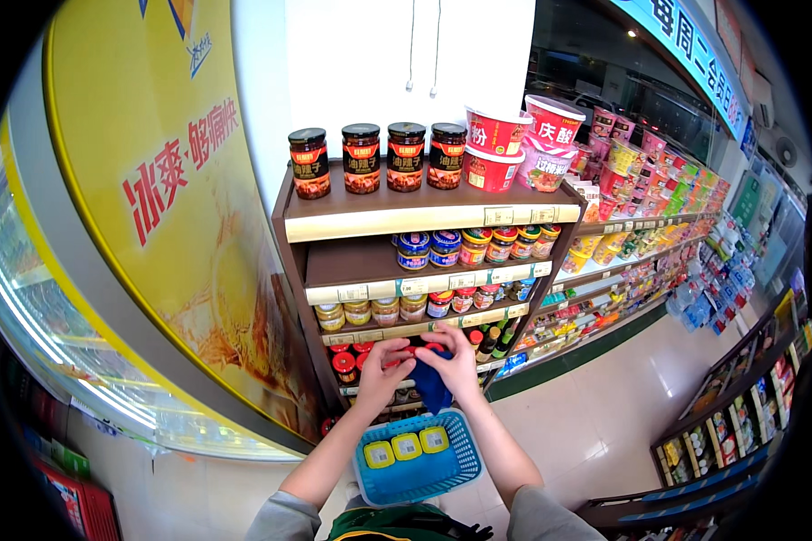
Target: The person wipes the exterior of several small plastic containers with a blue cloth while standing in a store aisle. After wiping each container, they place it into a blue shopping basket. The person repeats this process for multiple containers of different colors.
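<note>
Both hands are raised in front of the lower shelves of a brown shelf unit. My right hand (452,362) has a dark blue cloth (432,387) hanging from its fingers. My left hand (383,373) is beside it, fingers curled towards the cloth; bits of red show between the two hands, and I cannot tell whether they belong to a held jar or to one on the shelf. Red-lidded jars (344,365) stand just left of my left hand. Below the hands is a blue plastic basket (416,480) holding three yellow-rimmed containers (407,446).
Dark-lidded chili jars (404,159) and instant noodle tubs (492,169) stand on the top shelf. Smaller jars (386,311) line the shelves below. A yellow printed panel (176,169) borders the left side. Sauce bottles (490,341) are right of my right hand, and stocked shelves (602,284) continue rightward.
</note>
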Motion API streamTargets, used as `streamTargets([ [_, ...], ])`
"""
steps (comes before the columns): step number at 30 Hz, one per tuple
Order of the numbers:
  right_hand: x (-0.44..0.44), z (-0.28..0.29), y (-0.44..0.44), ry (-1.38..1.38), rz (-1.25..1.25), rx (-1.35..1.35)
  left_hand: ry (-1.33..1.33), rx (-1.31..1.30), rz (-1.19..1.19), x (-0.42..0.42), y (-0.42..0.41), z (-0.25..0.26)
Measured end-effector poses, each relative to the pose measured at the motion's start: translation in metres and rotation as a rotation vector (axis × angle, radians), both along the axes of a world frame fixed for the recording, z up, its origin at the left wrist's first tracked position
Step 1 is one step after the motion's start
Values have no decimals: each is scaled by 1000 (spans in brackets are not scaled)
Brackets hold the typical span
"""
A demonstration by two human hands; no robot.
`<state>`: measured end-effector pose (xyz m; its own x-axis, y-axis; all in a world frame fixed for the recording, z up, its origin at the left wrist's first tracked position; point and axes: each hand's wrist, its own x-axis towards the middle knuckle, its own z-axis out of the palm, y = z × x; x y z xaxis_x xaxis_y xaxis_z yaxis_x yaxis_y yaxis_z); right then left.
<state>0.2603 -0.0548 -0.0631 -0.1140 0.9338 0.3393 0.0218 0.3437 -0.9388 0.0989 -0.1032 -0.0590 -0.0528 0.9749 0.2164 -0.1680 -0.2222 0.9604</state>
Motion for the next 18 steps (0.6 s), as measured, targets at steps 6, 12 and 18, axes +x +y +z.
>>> streamTargets([
  [6,-12,61,50,-255,-181,84,80,162,64,-30,61,23],
  [12,-20,82,99,-503,-260,101,624,272,252,-39,121,49],
  [18,-42,90,127,-566,-321,91,746,329,325,-38,175,53],
])
